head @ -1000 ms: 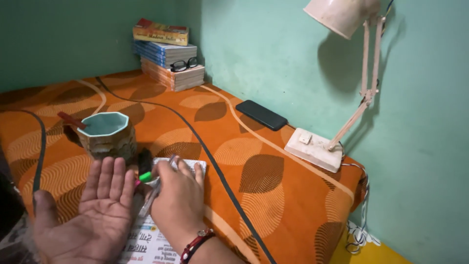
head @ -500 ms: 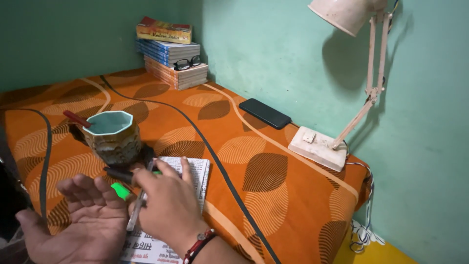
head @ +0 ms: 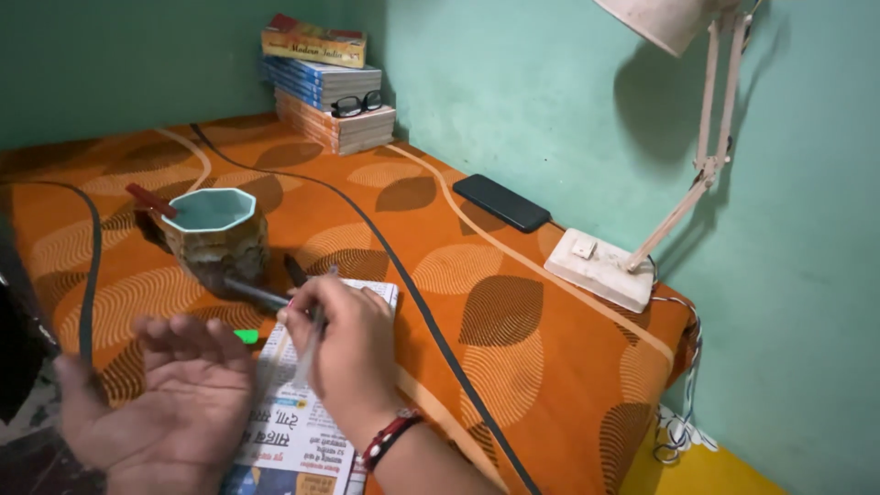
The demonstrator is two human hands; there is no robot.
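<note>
The right hand (head: 344,353) is closed around a bunch of pens (head: 307,344), fingers curled over them above the printed booklet (head: 302,431) that lies near the front edge of the surface (head: 513,367). One dark pen tip sticks out past the knuckles towards the cup, and a clear pen barrel slants down under the fingers. A red and black bracelet (head: 390,438) sits on that wrist. The left hand (head: 170,403) is open, palm up, fingers loosely curved and blurred, holding nothing; it hangs just beside the right one, over the front left part of the surface. A small bright green cap (head: 246,336) shows between the two hands, and whether it touches either cannot be told.

Just behind the hands stands an octagonal ceramic cup (head: 218,236) with a pale blue inside and a red stick (head: 151,201) leaning over its rim. A black cable (head: 403,284) runs across the orange leaf-patterned cloth from the far corner to the front edge. A black phone (head: 501,203) lies by the right edge near the wall, and the white desk lamp (head: 600,269) stands nearer the front right corner. A stack of books (head: 325,92) with spectacles (head: 356,104) on it fills the far corner
</note>
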